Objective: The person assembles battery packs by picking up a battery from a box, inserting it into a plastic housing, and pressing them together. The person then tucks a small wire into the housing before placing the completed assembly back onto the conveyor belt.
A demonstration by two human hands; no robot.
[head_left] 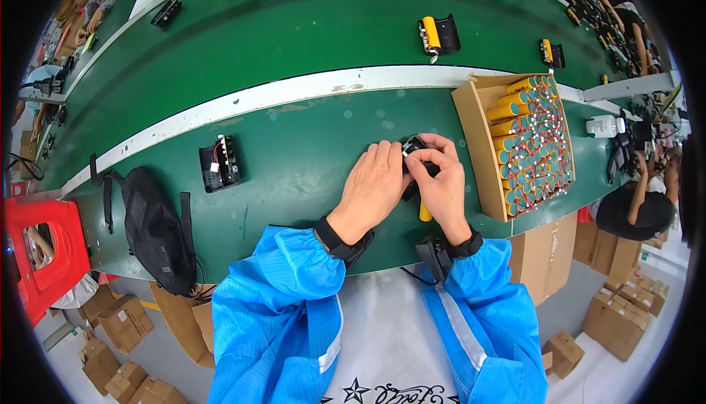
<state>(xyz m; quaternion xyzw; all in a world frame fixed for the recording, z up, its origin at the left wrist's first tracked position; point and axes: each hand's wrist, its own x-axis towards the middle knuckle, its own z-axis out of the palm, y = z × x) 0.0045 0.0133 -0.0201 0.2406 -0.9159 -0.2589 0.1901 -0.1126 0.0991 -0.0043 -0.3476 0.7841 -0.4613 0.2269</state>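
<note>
Between my two hands, above the green bench, is a small black plastic housing (414,144) with a circuit board and pale connector in it. My left hand (372,183) is closed against its left side, fingers together, back of the hand up. From the right, my right hand (443,183) is closed on the same housing, thumb and fingertips pinched at its edge. Whether a wire or plug is between those fingertips is hidden. A yellow battery cell (424,211) shows partly below my right palm. Left of my hands, an open black housing with a board (219,164) lies on the bench.
An open cardboard box (478,155) of yellow battery cells with wires stands right of my hands. A black mesh bag (156,227) lies at the left. Beyond a white rail (309,86), a green belt (294,40) carries several housings, one with a yellow cell (439,35). A white bottle (604,126) stands far right.
</note>
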